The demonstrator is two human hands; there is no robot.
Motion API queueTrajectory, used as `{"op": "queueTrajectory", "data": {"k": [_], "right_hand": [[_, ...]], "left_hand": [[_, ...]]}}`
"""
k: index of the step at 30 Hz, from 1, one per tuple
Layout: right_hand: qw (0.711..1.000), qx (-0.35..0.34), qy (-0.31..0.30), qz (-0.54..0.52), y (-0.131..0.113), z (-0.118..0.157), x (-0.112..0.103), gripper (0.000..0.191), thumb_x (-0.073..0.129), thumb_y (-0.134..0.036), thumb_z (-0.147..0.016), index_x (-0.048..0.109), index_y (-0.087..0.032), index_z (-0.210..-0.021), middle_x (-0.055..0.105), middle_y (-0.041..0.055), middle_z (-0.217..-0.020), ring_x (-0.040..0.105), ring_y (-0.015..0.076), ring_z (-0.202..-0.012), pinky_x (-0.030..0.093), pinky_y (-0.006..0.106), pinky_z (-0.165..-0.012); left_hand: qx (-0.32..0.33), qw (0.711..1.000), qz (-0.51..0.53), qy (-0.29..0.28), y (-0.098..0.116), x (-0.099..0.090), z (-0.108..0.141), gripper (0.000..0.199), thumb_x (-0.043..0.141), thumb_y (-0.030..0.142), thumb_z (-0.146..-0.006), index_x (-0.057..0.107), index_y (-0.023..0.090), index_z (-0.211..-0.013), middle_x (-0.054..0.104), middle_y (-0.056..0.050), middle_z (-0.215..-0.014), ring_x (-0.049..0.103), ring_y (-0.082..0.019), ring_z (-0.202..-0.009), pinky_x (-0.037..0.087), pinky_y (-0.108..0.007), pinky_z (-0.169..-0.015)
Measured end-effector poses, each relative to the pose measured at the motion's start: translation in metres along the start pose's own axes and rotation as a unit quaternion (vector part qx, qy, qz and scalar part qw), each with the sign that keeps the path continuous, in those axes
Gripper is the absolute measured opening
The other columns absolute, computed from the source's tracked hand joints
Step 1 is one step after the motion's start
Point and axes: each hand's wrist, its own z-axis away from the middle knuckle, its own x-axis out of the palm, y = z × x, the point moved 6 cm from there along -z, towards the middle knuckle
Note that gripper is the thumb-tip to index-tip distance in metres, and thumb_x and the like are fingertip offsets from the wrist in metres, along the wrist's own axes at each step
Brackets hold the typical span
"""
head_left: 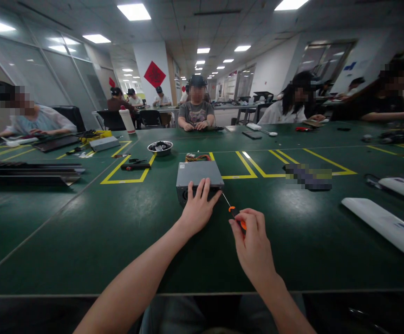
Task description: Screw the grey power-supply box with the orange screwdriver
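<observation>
A grey metal box (199, 172) with a bundle of coloured wires (198, 157) behind it sits on the green table (125, 250). My left hand (199, 209) lies with spread fingers against its near side and top edge. In my right hand (252, 234) is an orange and black screwdriver (232, 209), pinched by the handle. Its thin shaft points up and left, and the tip reaches the box's near right corner beside my left fingers. Whether the tip sits in a screw is too small to tell.
Behind the box stands a metal bowl (160, 148) of dark parts. Black tools (135, 166) lie in a yellow-taped outline at left, near long dark panels (28, 175). White casings (385, 225) lie at right. A person (197, 109) sits opposite; others sit at both sides.
</observation>
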Motion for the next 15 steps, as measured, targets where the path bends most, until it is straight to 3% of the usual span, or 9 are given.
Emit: {"op": "queueTrajectory", "data": {"k": [3, 5, 15], "right_hand": [[0.998, -0.051, -0.008, 0.021, -0.007, 0.003, 0.009, 0.009, 0.041, -0.022, -0.084, 0.047, -0.018, -0.089, 0.043, 0.0122, -0.099, 0.055, 0.0202, -0.08, 0.052, 0.035, -0.059], [0.997, -0.067, -0.011, 0.044, -0.01, 0.005, 0.012, 0.015, 0.036, -0.019, -0.085, 0.049, -0.017, -0.093, 0.044, 0.0124, -0.098, 0.056, 0.0194, -0.078, 0.052, 0.034, -0.058], [0.993, 0.005, 0.006, 0.118, -0.003, -0.006, -0.01, 0.026, 0.039, -0.035, -0.088, 0.059, -0.024, -0.1, 0.058, 0.0075, -0.092, 0.057, 0.0155, -0.067, 0.04, 0.024, -0.048]], "left_hand": [[-0.001, 1.0, 0.001, 0.0, 0.0, 0.002, -0.001, 0.051, 0.048, 0.021, -0.082, 0.035, 0.026, -0.131, 0.022, -0.015, -0.143, 0.018, -0.031, -0.133, 0.014, -0.058, -0.102], [-0.004, 1.0, 0.002, 0.0, 0.0, 0.003, -0.001, 0.051, 0.048, 0.021, -0.082, 0.035, 0.026, -0.131, 0.022, -0.016, -0.144, 0.017, -0.031, -0.133, 0.014, -0.058, -0.102], [-0.009, 1.0, 0.008, 0.001, 0.001, 0.002, -0.001, 0.052, 0.051, 0.024, -0.08, 0.037, 0.026, -0.13, 0.022, -0.015, -0.144, 0.017, -0.032, -0.133, 0.013, -0.059, -0.102]]}}
